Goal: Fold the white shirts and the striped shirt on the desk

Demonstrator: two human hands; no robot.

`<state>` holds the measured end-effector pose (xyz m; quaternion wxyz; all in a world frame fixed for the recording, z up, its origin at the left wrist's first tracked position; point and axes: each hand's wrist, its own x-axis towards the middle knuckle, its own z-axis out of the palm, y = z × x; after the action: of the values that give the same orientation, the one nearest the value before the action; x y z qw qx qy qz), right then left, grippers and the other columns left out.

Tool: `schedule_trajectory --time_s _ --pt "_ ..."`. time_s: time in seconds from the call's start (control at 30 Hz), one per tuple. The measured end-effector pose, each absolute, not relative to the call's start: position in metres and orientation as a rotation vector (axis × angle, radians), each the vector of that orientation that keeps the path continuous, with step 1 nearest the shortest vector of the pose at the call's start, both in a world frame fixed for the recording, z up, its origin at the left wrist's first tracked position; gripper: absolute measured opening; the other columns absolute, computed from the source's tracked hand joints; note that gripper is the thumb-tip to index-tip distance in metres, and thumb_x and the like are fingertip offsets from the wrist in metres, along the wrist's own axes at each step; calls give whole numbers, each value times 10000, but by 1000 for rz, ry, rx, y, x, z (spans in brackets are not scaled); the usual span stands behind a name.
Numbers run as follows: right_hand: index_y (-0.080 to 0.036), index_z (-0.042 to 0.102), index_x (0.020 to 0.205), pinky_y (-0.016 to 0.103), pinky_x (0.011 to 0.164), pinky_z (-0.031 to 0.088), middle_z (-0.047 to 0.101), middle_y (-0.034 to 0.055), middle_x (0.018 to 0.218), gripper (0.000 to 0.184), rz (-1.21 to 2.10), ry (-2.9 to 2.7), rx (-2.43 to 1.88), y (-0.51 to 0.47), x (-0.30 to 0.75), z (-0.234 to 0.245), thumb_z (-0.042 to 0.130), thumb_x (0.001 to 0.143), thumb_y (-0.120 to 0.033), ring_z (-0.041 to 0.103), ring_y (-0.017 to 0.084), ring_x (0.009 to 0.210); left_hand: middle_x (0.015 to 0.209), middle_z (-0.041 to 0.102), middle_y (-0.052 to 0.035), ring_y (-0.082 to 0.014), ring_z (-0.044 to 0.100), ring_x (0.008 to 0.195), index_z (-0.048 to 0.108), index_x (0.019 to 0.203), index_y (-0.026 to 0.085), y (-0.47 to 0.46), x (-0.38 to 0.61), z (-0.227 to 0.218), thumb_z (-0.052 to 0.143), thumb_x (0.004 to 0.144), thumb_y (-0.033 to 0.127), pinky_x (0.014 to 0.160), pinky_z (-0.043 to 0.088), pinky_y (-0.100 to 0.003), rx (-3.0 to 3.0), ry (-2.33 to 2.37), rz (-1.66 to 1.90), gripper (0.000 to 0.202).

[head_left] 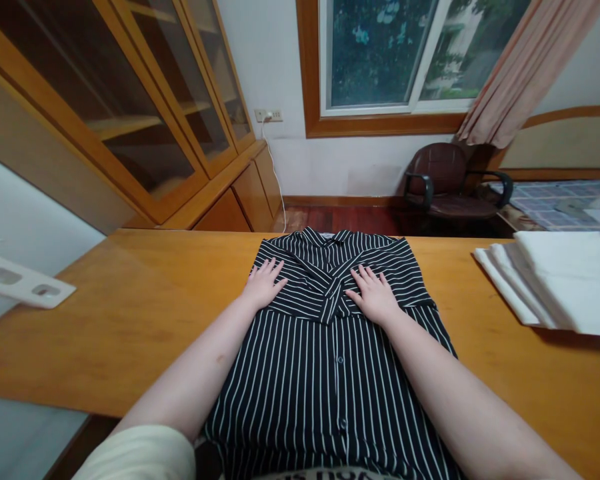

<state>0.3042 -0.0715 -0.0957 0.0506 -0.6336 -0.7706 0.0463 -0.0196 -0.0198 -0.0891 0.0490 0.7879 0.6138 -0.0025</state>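
Observation:
A black shirt with white stripes (pixel 305 373) lies front side up on the wooden table, its collar at the far edge. Both sleeves are folded inward across the chest, and their cuffs cross near the middle. On the folded sleeve at the left rests my left hand (pixel 264 285), flat with its fingers spread. My right hand (pixel 374 293) lies flat on the other folded sleeve, fingers also apart. Neither hand grips the cloth. The shirt's lower hem runs toward my body, out of clear sight at the bottom.
The wooden table (pixel 145 293) extends to both sides. A stack of folded white cloth (pixel 570 280) sits at the right. At the left edge is a white slotted object (pixel 25 280). Beyond stand a glass-door cabinet (pixel 180 100), a brown armchair (pixel 440 180) and a bed (pixel 555 200).

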Motion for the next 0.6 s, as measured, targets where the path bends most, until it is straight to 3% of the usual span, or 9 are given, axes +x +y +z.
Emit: schedule_trajectory --time_s 0.33,0.5,0.6 --pt "-216 316 1451 500 1125 79 243 82 1527 689 277 -2298 -1898 -70 304 -97 316 884 -609 166 257 1408 1543 174 -67 -272 127 1419 220 1476 266 -19 -29 -91 219 905 595 1118 137 -524 2268 2046 -2 658" --pt "-179 447 1362 428 1087 272 305 119 1497 601 450 -1821 -1709 -71 324 -78 418 868 -520 312 244 1352 1544 161 -82 -307 120 1415 275 1459 264 -14 -29 -82 354 867 594 1108 122 -559 2127 2010 5 683" --pt "-181 577 1213 420 985 395 523 125 1329 508 508 -1472 -1687 -59 360 -64 486 827 -499 498 262 1192 1508 272 -138 -307 231 1388 408 1396 184 -1 -35 -72 484 835 521 1118 188 -478 2014 2014 209 659"
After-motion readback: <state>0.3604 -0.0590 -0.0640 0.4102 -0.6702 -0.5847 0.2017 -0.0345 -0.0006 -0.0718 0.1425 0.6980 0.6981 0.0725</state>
